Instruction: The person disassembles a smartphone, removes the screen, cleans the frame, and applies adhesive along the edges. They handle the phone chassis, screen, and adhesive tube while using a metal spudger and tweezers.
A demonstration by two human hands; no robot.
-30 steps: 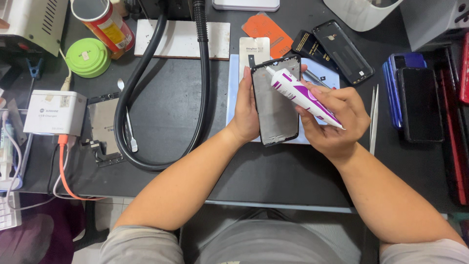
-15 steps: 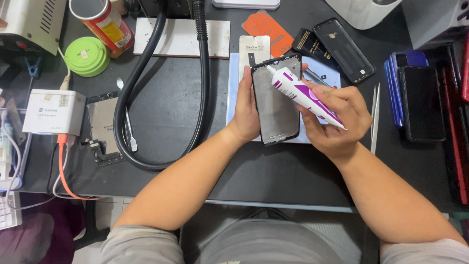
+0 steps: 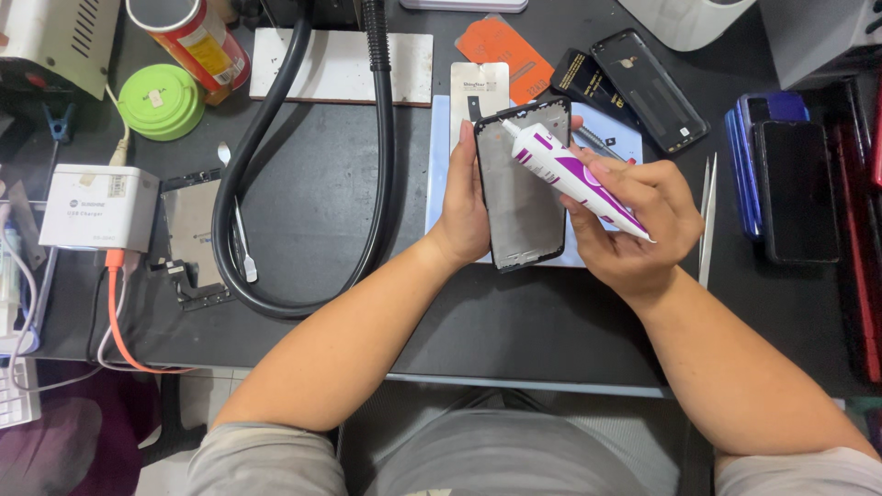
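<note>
Two hands: both busy over the dark counter (image 3: 322, 184), close together.
Left hand (image 3: 464, 216): clamped along the edge of a phone frame (image 3: 522, 197), tilting it up toward the view — steady for fine work.
Right hand (image 3: 634, 225): wrapped around a white-and-purple glue tube (image 3: 570, 174), nozzle at the frame's top corner.
Underlay: pale blue mat (image 3: 441, 165) beneath.
Nearby: tweezers (image 3: 707, 216) just right, within reach.

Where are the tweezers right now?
In the head view, the tweezers lie on the black mat just right of the right hand, between it and the stacked phones.
</note>
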